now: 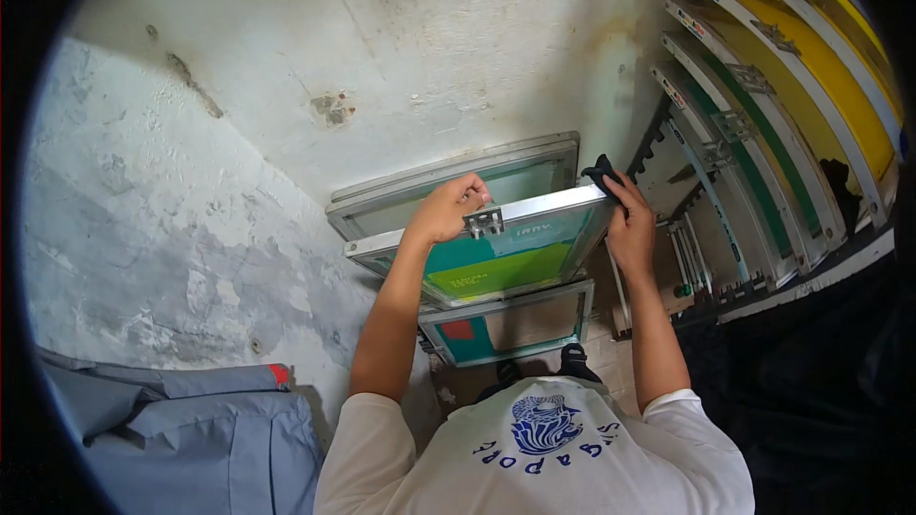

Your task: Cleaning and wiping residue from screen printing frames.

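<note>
A silk-screen printing frame [544, 211] with a silver metal rim stands tilted in front of me, its mesh green with a lime-yellow block. My left hand [452, 210] is closed at the top rail, thumb and fingers drawn together beside a small metal hinge bracket [484, 222]; it grips the rail there. At the right end of the same rail, my right hand [630, 225] is closed on a black cloth [599, 170], which touches the frame's corner. My right fingertips are partly hidden by the cloth.
Behind, more metal-rimmed frames [456, 164] lean on the stained wall [458, 57]. A lower frame [458, 319] stands near my feet. To the right, a rack holds several green and yellow screens [759, 124]. Grey fabric [210, 429] lies at lower left.
</note>
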The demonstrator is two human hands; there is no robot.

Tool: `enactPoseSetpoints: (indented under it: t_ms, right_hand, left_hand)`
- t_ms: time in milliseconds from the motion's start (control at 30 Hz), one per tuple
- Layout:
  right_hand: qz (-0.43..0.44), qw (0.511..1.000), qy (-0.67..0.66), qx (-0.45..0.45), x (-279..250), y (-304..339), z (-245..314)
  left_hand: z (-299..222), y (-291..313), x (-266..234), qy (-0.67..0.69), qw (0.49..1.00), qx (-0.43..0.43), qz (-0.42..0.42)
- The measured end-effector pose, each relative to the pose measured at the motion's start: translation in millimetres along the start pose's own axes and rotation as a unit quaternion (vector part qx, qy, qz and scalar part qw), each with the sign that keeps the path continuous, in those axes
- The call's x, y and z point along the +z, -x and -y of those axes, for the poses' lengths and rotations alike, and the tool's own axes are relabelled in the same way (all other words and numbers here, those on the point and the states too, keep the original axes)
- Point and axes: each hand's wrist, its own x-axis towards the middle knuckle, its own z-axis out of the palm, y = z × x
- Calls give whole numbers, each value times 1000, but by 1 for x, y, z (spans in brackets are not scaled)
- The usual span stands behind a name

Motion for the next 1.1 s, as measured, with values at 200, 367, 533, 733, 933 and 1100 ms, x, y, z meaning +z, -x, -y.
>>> enactPoseSetpoints:
  t_ms: [200, 367, 533, 733, 933, 1100]
  right_hand:
    - [-19, 1000, -11, -11, -1, -5, -15]
    - [-20, 1000, 23, -7, -11, -7, -25]
    - [-14, 1000, 18, 7, -12, -11, -13]
    - [-13, 1000, 13, 1, -9, -8, -17]
    - [-4, 1000, -4, -8, 2, -2, -8]
    - [38, 999, -36, 1, 8, 5, 2]
  left_hand:
    - [-1, -9, 14, -24, 999, 7, -48]
    - [-29, -13, 20, -144, 986, -16, -78]
    - [-11, -26, 10, 39, 999, 17, 2]
    - [-24, -14, 4, 177, 979, 7, 101]
    - [-8, -6, -13, 151, 984, -27, 94]
    - [-12, 0, -27, 121, 983, -92, 101]
